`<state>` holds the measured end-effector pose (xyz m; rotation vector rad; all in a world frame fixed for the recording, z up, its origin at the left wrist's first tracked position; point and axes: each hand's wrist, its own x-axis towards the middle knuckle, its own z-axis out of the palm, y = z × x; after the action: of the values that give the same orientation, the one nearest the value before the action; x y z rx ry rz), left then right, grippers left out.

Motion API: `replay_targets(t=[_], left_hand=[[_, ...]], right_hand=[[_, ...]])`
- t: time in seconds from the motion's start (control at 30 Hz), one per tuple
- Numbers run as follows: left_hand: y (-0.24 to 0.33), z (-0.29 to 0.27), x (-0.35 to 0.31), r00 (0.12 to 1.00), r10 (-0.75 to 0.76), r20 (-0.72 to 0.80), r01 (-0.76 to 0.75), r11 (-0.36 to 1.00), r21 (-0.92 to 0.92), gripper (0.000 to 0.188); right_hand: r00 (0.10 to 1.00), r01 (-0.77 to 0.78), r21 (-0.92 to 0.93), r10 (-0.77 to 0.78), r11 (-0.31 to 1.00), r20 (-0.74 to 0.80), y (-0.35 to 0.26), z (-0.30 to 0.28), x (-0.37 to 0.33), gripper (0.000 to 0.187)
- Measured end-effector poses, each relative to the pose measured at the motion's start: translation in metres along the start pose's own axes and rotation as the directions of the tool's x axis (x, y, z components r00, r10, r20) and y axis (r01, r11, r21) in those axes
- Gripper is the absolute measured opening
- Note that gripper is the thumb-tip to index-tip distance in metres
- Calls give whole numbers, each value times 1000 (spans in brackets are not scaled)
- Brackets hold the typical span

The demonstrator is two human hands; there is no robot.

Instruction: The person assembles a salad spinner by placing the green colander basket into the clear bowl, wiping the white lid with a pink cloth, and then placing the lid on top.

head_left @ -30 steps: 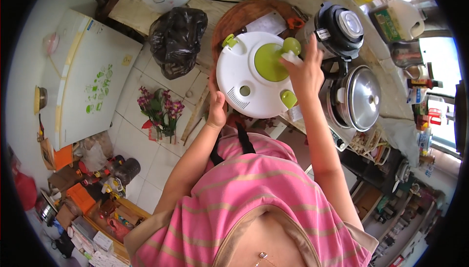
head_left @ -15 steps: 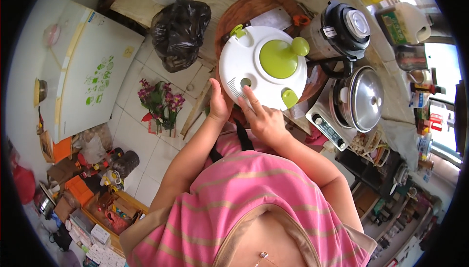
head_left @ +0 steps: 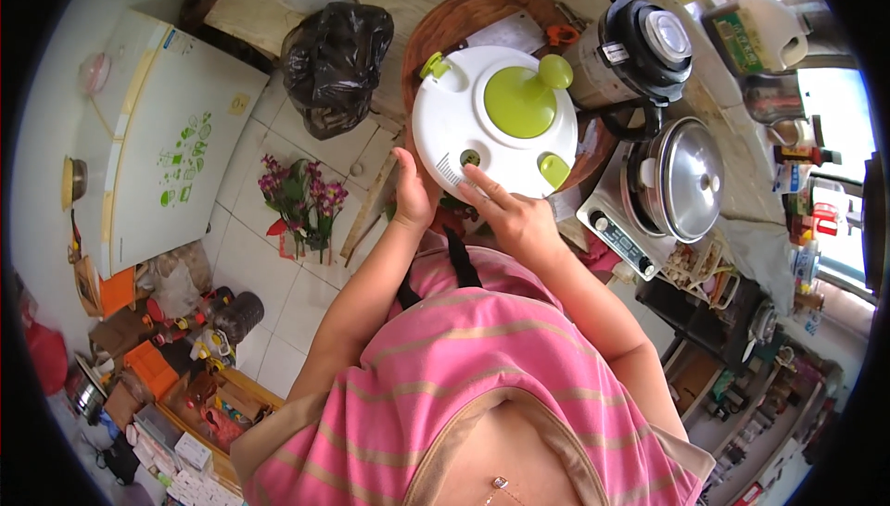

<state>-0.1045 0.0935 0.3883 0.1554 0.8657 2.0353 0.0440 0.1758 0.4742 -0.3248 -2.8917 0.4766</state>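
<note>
A salad spinner point(head_left: 445, 121) with a round white lid sits in front of me. A green disc point(head_left: 519, 101) with a round crank knob point(head_left: 555, 71) is set in the lid, and green clips show at its rim. My left hand point(head_left: 413, 193) holds the spinner's near left side, thumb up; its other fingers are mostly hidden by the spinner. My right hand point(head_left: 514, 223) reaches over the near edge, index and middle fingers stretched out with the tips at the lid, just below a small round hole point(head_left: 470, 158). Something green shows through that hole.
Beneath the spinner is a round wooden board point(head_left: 436, 29) with a cleaver point(head_left: 505, 33). To the right stand a pressure cooker point(head_left: 640, 52) and a lidded steel pot point(head_left: 686, 180) on an induction cooker point(head_left: 616, 237). A black plastic bag point(head_left: 336, 66) is at left.
The view has shifted slightly. My right fingers have drawn back a little from the hole, which now shows more fully. My left hand stays at the spinner's side.
</note>
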Motion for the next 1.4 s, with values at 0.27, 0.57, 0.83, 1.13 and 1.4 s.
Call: replay_targets(t=[0.27, 0.57, 0.83, 1.13, 1.4], left_hand=[[-2, -3, 4, 1000, 22, 9, -22, 1000, -13, 77], [0, -4, 5, 1000, 1, 31, -1, 1000, -16, 77], [-3, -3, 4, 1000, -6, 1, 6, 999, -48, 77], [-12, -12, 5, 998, -51, -36, 48, 996, -76, 80], [-10, -4, 6, 996, 47, -71, -38, 991, 126, 59]], right_hand=[[995, 6, 11, -7, 1000, 98, 34, -37, -21, 50], [929, -263, 65, 271, 962, -251, 48, -21, -42, 50], [917, -336, 10, 329, 942, -227, 48, 1, -47, 59], [870, -383, -220, 272, 897, -410, 8, 31, -27, 51], [861, -177, 151, 227, 973, -454, -3, 14, 6, 43]])
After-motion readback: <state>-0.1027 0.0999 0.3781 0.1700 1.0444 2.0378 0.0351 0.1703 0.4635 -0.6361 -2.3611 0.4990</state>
